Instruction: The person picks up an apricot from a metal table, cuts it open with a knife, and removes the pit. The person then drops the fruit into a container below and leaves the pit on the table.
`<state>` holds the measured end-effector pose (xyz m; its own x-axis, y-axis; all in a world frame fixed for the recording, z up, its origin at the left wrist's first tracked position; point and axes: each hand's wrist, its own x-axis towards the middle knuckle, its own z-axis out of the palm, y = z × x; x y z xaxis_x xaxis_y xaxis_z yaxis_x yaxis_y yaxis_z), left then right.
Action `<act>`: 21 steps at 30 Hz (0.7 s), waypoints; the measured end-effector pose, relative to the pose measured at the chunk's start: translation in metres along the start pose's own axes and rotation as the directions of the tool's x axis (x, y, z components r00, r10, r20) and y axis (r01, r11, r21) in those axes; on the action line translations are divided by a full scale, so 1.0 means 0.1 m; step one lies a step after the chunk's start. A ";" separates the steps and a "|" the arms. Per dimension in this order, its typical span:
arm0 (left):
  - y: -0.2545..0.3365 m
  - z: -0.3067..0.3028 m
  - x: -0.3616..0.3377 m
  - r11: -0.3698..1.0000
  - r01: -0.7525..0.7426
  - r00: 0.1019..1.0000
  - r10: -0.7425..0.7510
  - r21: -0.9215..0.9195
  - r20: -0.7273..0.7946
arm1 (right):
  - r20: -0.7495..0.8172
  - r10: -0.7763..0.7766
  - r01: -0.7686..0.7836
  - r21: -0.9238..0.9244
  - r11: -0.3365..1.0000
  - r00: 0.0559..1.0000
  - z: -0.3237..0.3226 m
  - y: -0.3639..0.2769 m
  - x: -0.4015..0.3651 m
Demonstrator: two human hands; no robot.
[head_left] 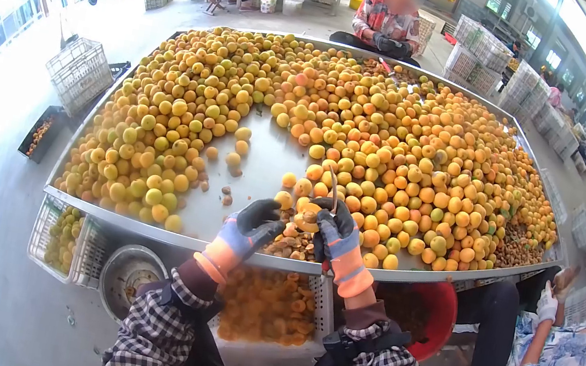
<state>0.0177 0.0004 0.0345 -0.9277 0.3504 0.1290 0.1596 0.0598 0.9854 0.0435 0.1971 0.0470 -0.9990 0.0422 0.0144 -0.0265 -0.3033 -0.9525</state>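
Observation:
Over the near edge of the metal table (234, 173), my right hand (339, 241) in a black and orange glove grips a knife (336, 190), blade pointing up. A cut apricot (307, 219) sits against that hand's fingers, its orange flesh showing. My left hand (248, 231), gloved the same way, is just left of the fruit with thumb and fingers apart and nothing in them. Beneath the hands, cut pieces (290, 245) lie at the table edge. A white crate (325, 308) full of apricot halves (264, 310) stands below.
Whole apricots (403, 170) cover much of the table. Below its edge are a metal basin (113, 273), a red tub (444, 325) and a crate of apricots (63, 241). One person (390, 21) sits across, another (543, 357) at right. Stacked crates (477, 55) stand behind.

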 end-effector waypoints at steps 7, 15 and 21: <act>-0.17 0.17 0.06 0.993 0.030 0.997 -0.022 -0.113 0.070 | 0.142 -0.351 0.365 -0.585 0.724 0.926 0.12 0.27 0.02; 0.00 0.21 0.03 0.824 0.323 0.946 -0.289 -0.466 0.147 | -0.114 -0.312 0.329 0.179 0.927 0.943 0.00 -0.02 0.06; -0.03 0.32 0.01 0.841 0.367 0.923 -0.274 -0.397 0.272 | -0.277 -0.426 0.498 0.287 0.818 0.861 0.04 -0.23 0.04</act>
<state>0.0269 0.0308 0.0285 -0.8077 0.5611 -0.1810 -0.3399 -0.1923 0.9206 0.0400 0.2000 0.0705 -0.8390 0.4296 0.3340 -0.5291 -0.5007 -0.6850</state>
